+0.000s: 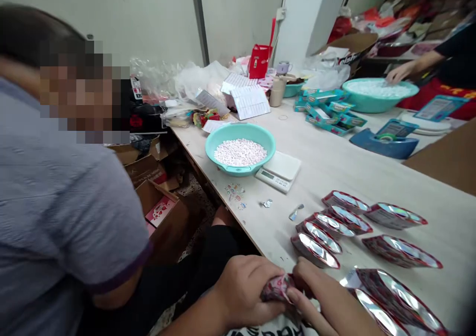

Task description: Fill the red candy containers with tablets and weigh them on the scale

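Red pouch [275, 289], gripped btwn L hand [241, 286] thumb & fingers, R hand [315, 284] pinching R edge

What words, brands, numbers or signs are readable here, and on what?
"ish": on the cardboard box; the neighbouring letters are unclear.
Large black letters: on the pale cloth at the bottom edge; cut off, not surely readable.
Too small or blurred: white scale, printed sheets, red bag, teal packets, held packet, standing pouches.

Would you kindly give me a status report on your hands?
Left hand, right hand: both holding patterned packet. Foil-lined pouches standing just beyond right hand.
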`<state>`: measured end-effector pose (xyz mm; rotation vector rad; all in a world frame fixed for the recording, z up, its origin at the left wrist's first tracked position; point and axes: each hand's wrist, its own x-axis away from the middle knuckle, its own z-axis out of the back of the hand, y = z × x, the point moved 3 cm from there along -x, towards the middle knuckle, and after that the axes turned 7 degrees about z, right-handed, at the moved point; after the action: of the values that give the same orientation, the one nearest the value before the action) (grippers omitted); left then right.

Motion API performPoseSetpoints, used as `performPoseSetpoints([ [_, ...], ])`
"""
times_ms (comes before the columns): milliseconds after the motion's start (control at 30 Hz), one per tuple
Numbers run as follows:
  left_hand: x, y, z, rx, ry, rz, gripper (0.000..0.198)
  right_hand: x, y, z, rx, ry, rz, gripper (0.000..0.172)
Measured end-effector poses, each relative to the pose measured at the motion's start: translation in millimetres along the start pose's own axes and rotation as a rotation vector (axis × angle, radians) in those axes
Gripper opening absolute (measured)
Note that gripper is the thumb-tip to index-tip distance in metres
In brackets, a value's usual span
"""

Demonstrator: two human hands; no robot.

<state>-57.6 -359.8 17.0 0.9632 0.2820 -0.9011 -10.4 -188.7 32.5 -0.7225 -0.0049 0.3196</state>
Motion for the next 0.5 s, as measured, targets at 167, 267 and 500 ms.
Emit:
performPoseSetpoints([
  [167,-6,-16,16.9,-0.08,0.007,0.145,0.034,-28,-13,-15,-0.025,0.111,-0.055,0.028],
  [267,-12,-22,15.7,-0.064,0.029,0.143,0.038,-28,-12,-14,-0.005,0.163,-0.042,0.024],
  [500,-20,-64,-2.8,0.071,0.193,0.383,0.02,28,18,-8,0.097,0.398,0.128,0.033],
])
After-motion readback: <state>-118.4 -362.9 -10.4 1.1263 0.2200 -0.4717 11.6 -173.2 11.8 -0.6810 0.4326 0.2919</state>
